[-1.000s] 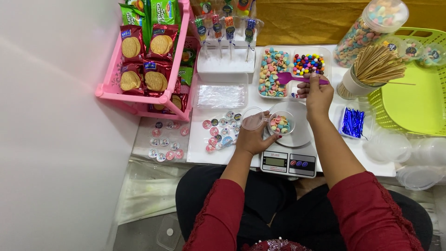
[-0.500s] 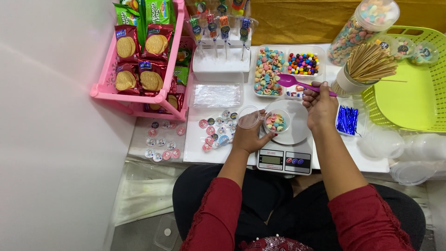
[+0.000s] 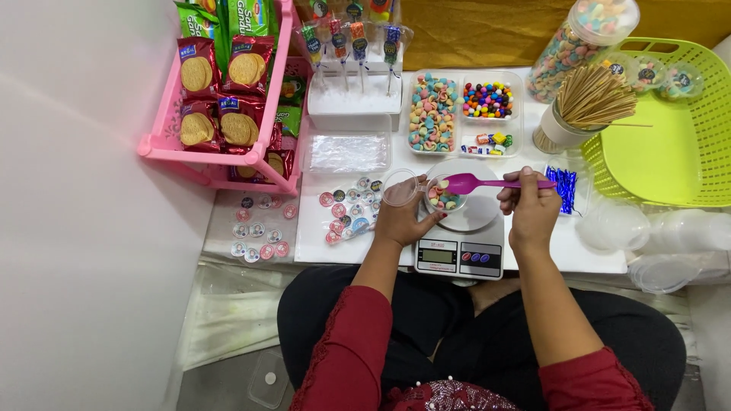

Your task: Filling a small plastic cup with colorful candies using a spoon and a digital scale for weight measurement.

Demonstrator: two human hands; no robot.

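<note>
A small clear plastic cup, partly filled with pastel ring-shaped sweets, is seen standing on the round white platform of a compact digital kitchen scale. The cup is steadied at its left side by the left hand, whose fingers are curled against the wall; a clear round lid is also held at the fingertips of this hand. A magenta plastic spoon is gripped by its handle in the closed right hand, and its bowl is positioned directly over the mouth of the cup.

The following risks are judged from this arrangement:

- Spillage. If the spoon is tipped off-centre, sweets may be dropped past the narrow rim onto the scale platform or the white tabletop.
- False reading. While the cup is pressed by the left hand, the displayed weight is likely to be distorted. Contact between the spoon and the rim would have the same effect.
- Tipping. The cup is light and stands near the platform's left edge; a sideways push from either hand may overturn it.
- Dropped lid. The lid is held only loosely beside the cup and may slip onto the round stickers lying just beside the scale.
- Overfilling. The cup is small, so an excess spoonful may be heaped above the rim.
</note>
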